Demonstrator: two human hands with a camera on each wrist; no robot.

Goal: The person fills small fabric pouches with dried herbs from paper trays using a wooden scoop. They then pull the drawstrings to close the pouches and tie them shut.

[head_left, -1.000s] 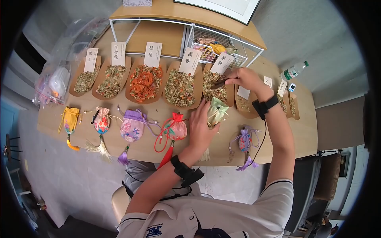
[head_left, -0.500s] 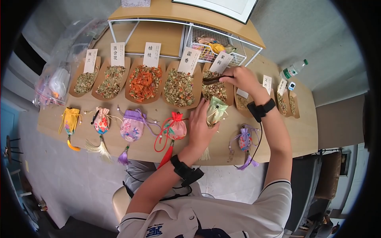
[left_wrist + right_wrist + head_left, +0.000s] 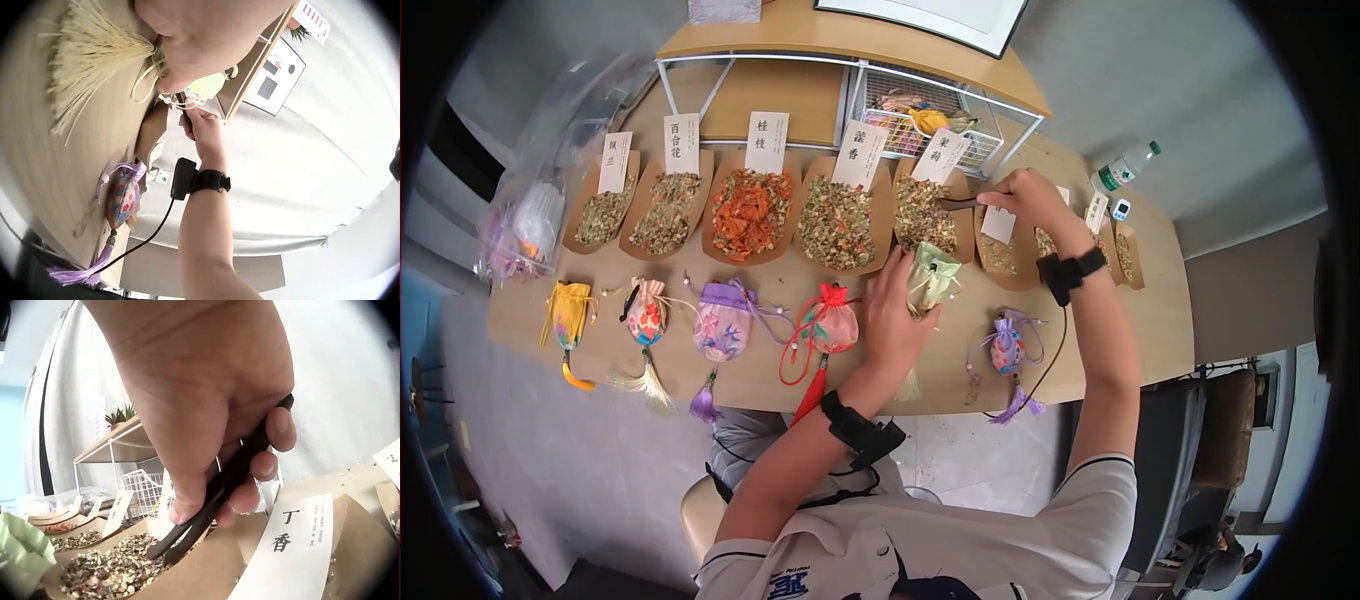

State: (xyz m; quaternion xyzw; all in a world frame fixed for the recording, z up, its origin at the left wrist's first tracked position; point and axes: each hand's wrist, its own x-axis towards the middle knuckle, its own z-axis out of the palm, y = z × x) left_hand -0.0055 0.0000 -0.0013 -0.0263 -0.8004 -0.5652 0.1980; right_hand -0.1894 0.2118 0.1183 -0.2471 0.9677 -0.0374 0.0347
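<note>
My left hand (image 3: 892, 318) grips a light green drawstring pouch (image 3: 937, 270) upright on the table, in front of the kraft-paper trays. A cream tassel (image 3: 94, 59) hangs from it, large in the left wrist view. My right hand (image 3: 1032, 198) holds dark tongs (image 3: 232, 472) between thumb and fingers. Their two tips reach down into the dried herb mix (image 3: 103, 569) at the right side of a paper tray (image 3: 963, 238), with a small gap between the prongs. The pouch's green cloth edge (image 3: 22, 553) shows beside this tray in the right wrist view.
More trays of herbs with white label cards (image 3: 768, 140) line up left and right. Yellow (image 3: 570, 312), pink, purple and red (image 3: 833, 325) pouches lie along the front, a small purple one (image 3: 1006, 348) at right. Behind stand a shelf (image 3: 780, 30), wire basket (image 3: 940, 140) and bottle (image 3: 1127, 166).
My right hand has swung the tongs out over the herbs to the left, then drawn them back right, tips now lower in the mix. The left hand keeps holding the pouch.
</note>
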